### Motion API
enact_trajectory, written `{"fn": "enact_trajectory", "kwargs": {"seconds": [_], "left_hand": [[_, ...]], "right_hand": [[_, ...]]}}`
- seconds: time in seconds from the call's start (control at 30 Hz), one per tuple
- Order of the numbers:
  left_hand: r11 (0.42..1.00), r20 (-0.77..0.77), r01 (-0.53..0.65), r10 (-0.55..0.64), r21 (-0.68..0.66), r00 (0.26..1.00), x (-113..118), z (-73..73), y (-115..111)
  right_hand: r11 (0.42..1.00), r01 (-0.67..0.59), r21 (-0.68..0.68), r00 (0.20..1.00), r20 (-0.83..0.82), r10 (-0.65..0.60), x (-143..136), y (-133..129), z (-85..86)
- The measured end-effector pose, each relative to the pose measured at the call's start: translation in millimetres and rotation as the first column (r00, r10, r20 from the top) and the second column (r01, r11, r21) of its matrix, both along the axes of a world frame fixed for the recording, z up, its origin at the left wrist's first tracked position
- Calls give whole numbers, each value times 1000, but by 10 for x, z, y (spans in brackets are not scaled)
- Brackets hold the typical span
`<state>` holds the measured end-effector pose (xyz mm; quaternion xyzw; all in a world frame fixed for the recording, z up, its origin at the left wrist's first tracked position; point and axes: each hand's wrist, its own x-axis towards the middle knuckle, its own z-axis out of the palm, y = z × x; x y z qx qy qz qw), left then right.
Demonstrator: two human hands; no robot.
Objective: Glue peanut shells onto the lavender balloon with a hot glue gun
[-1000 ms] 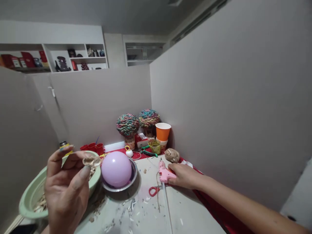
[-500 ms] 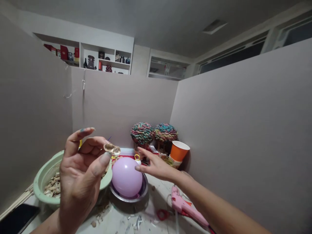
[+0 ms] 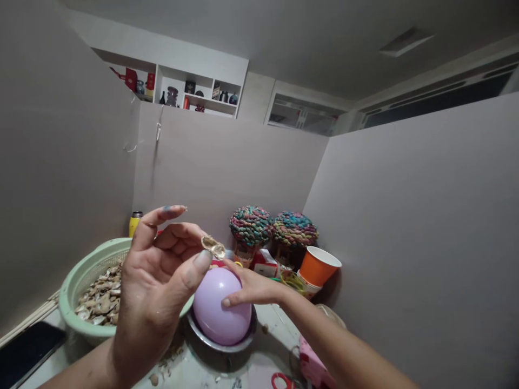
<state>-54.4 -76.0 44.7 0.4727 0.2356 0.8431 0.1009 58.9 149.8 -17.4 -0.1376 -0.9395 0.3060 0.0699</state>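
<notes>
My left hand (image 3: 158, 286) is raised at the centre left, pinching half of an empty peanut shell (image 3: 213, 247) between thumb and fingertips, its hollow side showing. My right hand (image 3: 253, 285) reaches in from the right and is spread over the upper right side of a purple balloon (image 3: 217, 310). Its thumb lies across the balloon's front, and another finger reaches over the top. The balloon sits in a metal bowl (image 3: 208, 344). Left of it, partly behind my left hand, stands a green basin (image 3: 67, 305) with a strainer full of peanut shells (image 3: 103, 297).
Two colourful ball-topped trees (image 3: 250, 226) stand at the back, near an orange paper cup (image 3: 320, 266). A pink glue gun (image 3: 312, 362) and red-handled scissors (image 3: 281, 380) lie at front right. A phone (image 3: 30, 351) is at front left. Grey partitions (image 3: 227, 162) enclose the table.
My right hand has come down onto the balloon from beside it. The left hand still holds the peanut shell. The view has shifted and tilted, moving the scene rightward.
</notes>
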Motion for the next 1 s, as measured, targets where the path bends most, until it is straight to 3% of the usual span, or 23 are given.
{"fn": "enact_trajectory", "kwargs": {"seconds": [0.17, 0.43, 0.57, 0.67, 0.73, 0.83, 1.0], "left_hand": [[994, 25, 65, -63, -84, 998, 59, 0, 2], [975, -18, 74, -80, -209, 997, 30, -65, 125], [926, -110, 14, -60, -378, 992, 0, -104, 177], [855, -280, -139, -8, -500, 960, -16, -156, 238], [794, -435, -268, 5, -545, 900, -15, -200, 294], [714, -657, -452, -15, -535, 754, 11, -275, 392], [666, -901, -675, 10, -318, 434, 59, -405, 530]], "right_hand": [[998, 11, -66, 983, -184, -23, 218, -39, -195], [994, 58, 94, 932, -363, -20, 328, -11, -558], [991, 56, 120, 921, -390, -4, 331, 22, -641], [992, 44, 117, 909, -417, 9, 345, 27, -641], [993, 32, 117, 900, -436, 23, 353, 24, -628], [987, -1, 161, 884, -462, 76, 354, 13, -614], [978, -26, 206, 870, -477, 123, 363, -14, -601]]}}
